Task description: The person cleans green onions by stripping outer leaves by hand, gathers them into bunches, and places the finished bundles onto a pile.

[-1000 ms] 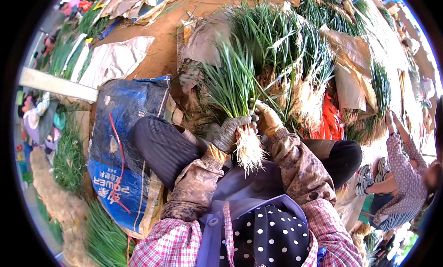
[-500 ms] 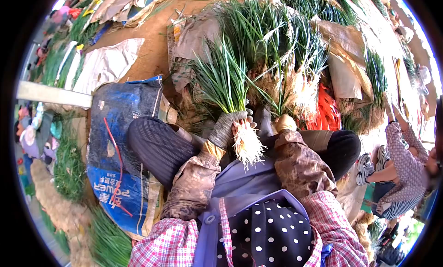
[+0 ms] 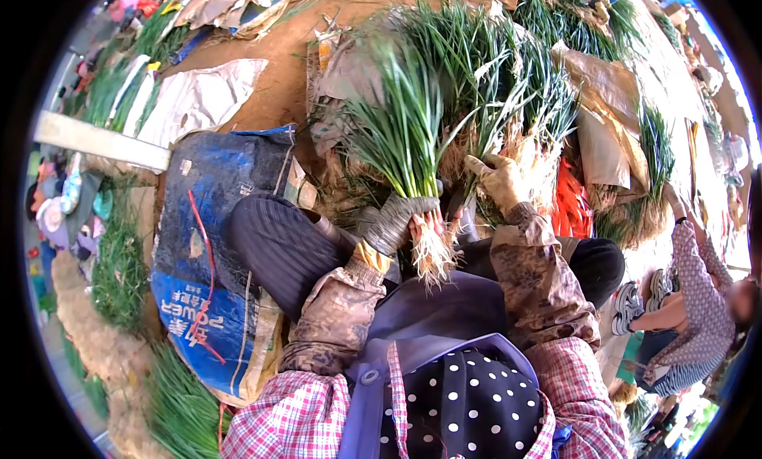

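My left hand (image 3: 394,223), in a dark grey glove, is wrapped round a bunch of green onions (image 3: 413,153), leaves pointing up and pale roots hanging over my lap. To its right is my right hand (image 3: 498,183), in a yellowish glove, at the near edge of a large pile of green onions (image 3: 468,70). Its fingers are bent beside a few thin stalks; whether they grip any is unclear. Red strips (image 3: 570,205) lie just right of that hand.
A blue and black sack (image 3: 214,245) lies left of my knee. Brown wrapping sheets (image 3: 599,102) and more onions (image 3: 655,149) are at the right, where another person (image 3: 690,300) reaches in. A white beam (image 3: 103,140) juts in from the left.
My right hand has gone from beside the held bunch, down over my right leg, then up to the pile's near edge. My left hand has kept hold of the bunch.
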`<state>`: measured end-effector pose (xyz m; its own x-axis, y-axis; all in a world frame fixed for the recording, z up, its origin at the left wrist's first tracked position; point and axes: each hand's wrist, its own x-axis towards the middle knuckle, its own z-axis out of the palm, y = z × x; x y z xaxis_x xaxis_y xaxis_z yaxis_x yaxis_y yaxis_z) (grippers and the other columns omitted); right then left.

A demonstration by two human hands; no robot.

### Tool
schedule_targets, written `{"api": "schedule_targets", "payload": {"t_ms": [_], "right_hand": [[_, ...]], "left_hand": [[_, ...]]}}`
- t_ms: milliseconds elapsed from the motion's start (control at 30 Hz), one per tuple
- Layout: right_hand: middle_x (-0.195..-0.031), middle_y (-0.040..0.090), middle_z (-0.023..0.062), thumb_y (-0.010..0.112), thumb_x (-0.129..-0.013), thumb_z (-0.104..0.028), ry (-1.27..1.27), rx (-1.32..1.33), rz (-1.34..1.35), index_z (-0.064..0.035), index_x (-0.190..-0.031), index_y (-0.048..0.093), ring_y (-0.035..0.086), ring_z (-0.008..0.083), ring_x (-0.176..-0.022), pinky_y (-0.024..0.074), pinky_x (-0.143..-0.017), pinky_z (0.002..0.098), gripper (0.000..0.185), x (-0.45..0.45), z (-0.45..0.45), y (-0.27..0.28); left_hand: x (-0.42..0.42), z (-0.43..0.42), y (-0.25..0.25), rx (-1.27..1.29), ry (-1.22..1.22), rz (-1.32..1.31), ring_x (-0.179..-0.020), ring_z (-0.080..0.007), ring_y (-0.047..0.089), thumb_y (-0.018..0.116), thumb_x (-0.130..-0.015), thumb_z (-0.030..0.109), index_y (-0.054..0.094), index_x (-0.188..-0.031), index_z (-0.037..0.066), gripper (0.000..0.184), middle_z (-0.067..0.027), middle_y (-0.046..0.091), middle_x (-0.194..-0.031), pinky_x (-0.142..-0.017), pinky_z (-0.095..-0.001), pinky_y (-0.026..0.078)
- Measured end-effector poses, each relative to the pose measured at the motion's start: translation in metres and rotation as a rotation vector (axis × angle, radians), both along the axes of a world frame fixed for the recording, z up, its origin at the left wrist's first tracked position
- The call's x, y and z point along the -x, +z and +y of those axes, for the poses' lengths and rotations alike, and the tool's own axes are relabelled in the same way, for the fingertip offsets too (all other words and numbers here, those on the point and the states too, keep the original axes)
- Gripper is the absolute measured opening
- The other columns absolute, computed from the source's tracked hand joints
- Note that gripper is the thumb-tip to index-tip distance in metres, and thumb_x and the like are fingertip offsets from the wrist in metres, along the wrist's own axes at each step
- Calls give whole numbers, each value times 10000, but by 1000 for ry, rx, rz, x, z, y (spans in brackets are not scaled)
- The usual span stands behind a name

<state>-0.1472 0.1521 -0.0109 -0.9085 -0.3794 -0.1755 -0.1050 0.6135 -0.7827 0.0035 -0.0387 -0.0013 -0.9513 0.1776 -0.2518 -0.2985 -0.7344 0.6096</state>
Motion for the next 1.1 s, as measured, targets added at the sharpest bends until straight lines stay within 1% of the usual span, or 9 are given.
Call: {"api": "schedule_targets", "payload": {"t_ms": [167, 267, 333, 533, 700, 833, 867, 1067, 1100], "right_hand": [[-1123, 623, 198, 591, -881, -417, 23, -112, -170, 24, -1189, 561, 582, 262, -1077, 461, -912, 333, 539, -36, -35, 32], [-931, 673, 139, 597, -901, -324, -22, 233, -292, 54, -1132, 579, 645, 208, -829, 524, -746, 310, 444, -56, -37, 40], [-783, 639, 103, 577, -914, -155, -307, 801, -835, 44, -1055, 587, 621, 179, -611, 510, -494, 279, 245, -68, -39, 36], [-709, 579, 54, 468, -968, -259, -487, 950, -1094, -23, -1144, 526, 558, 186, -540, 469, -441, 327, 300, -61, -46, 4], [-525, 485, 16, 459, -922, -471, -137, 861, -1387, -136, -877, 564, 487, 197, -416, 308, -317, 319, 354, -51, -51, 39], [-605, 589, 56, 561, -890, -96, -258, 719, -1090, -7, -980, 637, 551, 150, -483, 380, -362, 266, 147, -57, -51, 11], [-672, 628, 81, 567, -853, -63, -354, 308, -769, -10, -997, 657, 593, 183, -528, 426, -421, 287, 178, -59, -56, -18], [-947, 676, 142, 551, -857, -198, 281, -253, -170, -1, -937, 668, 646, 260, -818, 486, -764, 373, 243, -64, -21, -78], [-832, 645, 105, 554, -873, -235, 118, -364, 144, -8, -925, 637, 612, 211, -704, 475, -640, 327, 248, -60, -19, -63]], "left_hand": [[-4, 15, 13, 253, -38, -128, -555, -171, 601, 671, -783, 148, 641, -800, -32, 184, -105, 635, -642, -546, -250, 479], [-5, 10, 17, 6, 2, -144, -559, -210, 600, 656, -792, 178, 621, -768, -46, 228, -129, 621, -618, -556, -274, 515], [-6, 7, 11, -223, 29, -130, -742, -219, 626, 663, -785, 117, 558, -1052, -12, 314, -134, 638, -890, -620, -358, 553], [-9, 11, 12, -287, 122, -105, -825, -192, 613, 652, -789, 67, 544, -1104, 44, 334, -79, 624, -983, -762, -365, 543], [-8, 11, 9, -299, 95, -65, -860, -193, 616, 652, -793, 59, 555, -1090, 40, 313, -90, 631, -1016, -808, -386, 535], [-9, 11, 10, -282, 116, -43, -865, -201, 614, 651, -797, 73, 551, -1088, 21, 312, -101, 628, -1016, -838, -399, 520], [-8, 12, 8, -280, 109, -30, -866, -202, 612, 651, -798, 78, 549, -1090, 19, 316, -101, 627, -1015, -844, -399, 517], [-7, 11, 26, -355, 177, 2, -876, -194, 617, 632, -814, 75, 399, -1326, 42, 564, -90, 620, -1054, -933, -449, 462], [-5, 12, 24, -398, 184, -2, -876, -192, 620, 630, -815, 70, 384, -1341, 47, 582, -88, 620, -1059, -943, -458, 456]]}}
